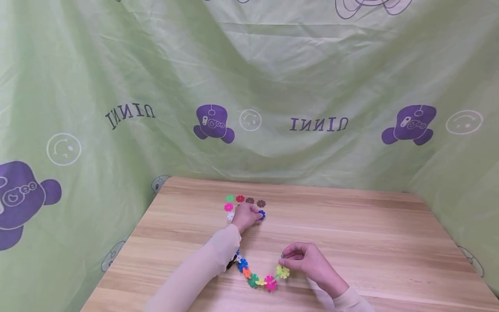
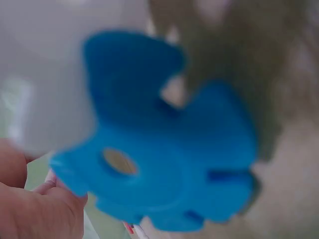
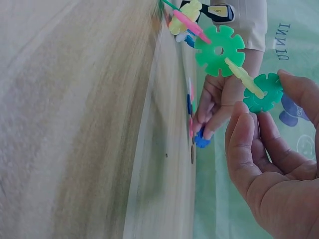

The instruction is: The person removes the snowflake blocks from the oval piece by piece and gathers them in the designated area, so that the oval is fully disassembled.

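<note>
My right hand (image 1: 309, 262) pinches a green snowflake disc (image 3: 264, 93) at one end of a chain of slotted plastic discs. A yellow disc (image 3: 243, 77) joins it to a larger green disc (image 3: 219, 51). From there the chain sags past a pink disc (image 1: 270, 283) and a dark green one (image 1: 253, 281) towards the left forearm, which hides its other end. Farther up the table, my left hand (image 1: 246, 216) grips a dark blue disc (image 1: 262, 215) between thumb and fingers. Very close to the left wrist camera is a bright blue disc (image 2: 149, 184), blurred.
Around the left hand lie several loose discs: green (image 1: 230, 198), red (image 1: 240, 198), pink (image 1: 228, 207), white (image 1: 230, 216) and brown (image 1: 261, 203). The wooden table (image 1: 370, 234) ends at a hanging green curtain (image 1: 273, 78) behind and at the sides.
</note>
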A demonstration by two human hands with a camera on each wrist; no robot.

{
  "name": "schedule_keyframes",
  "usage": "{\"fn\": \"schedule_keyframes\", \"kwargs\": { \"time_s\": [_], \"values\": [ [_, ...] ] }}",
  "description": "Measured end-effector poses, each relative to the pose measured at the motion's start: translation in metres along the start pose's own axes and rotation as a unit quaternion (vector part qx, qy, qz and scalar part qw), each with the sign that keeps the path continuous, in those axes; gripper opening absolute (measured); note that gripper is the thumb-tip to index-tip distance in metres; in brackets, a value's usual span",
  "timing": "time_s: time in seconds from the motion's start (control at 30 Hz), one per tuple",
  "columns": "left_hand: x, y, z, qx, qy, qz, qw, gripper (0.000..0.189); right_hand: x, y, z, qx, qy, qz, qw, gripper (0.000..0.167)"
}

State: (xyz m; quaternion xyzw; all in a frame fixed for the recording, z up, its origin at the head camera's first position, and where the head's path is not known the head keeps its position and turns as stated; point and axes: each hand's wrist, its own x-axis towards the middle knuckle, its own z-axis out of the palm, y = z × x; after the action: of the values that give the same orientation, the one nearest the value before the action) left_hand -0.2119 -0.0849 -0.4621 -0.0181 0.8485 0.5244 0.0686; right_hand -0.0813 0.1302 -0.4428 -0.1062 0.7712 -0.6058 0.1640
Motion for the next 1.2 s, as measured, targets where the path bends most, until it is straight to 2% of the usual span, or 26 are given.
{"fn": "schedule_keyframes", "kwargs": {
  "time_s": [0.43, 0.63, 0.77, 0.87, 0.97, 1.2],
  "values": [
    [-0.003, -0.001, -0.005, 0.08, 0.016, 0.009, 0.9966, 0.022, 0.002, 0.0, 0.002, -0.011, 0.002, -0.002, 0.9999, 0.037],
    [-0.003, -0.003, -0.009, 0.126, 0.015, 0.03, 0.9915, 0.028, 0.003, -0.001, 0.002, -0.012, 0.001, -0.002, 0.9999, 0.037],
    [-0.005, -0.002, -0.012, 0.129, 0.011, 0.043, 0.9906, 0.028, 0.003, -0.001, 0.002, -0.014, 0.003, -0.002, 0.9999, 0.037],
    [-0.013, 0.003, -0.014, 0.108, -0.014, 0.055, 0.9926, 0.028, 0.002, -0.002, 0.001, -0.016, 0.004, -0.001, 0.9999, 0.039],
    [-0.026, 0.01, -0.014, 0.065, -0.06, 0.058, 0.9944, 0.028, 0.002, -0.003, -0.001, -0.015, 0.006, 0.003, 0.9999, 0.04],
    [-0.06, 0.025, -0.011, 0.021, -0.162, 0.051, 0.9853, 0.036, 0.002, -0.004, -0.003, -0.014, 0.012, 0.006, 0.9998, 0.043]
  ]
}}
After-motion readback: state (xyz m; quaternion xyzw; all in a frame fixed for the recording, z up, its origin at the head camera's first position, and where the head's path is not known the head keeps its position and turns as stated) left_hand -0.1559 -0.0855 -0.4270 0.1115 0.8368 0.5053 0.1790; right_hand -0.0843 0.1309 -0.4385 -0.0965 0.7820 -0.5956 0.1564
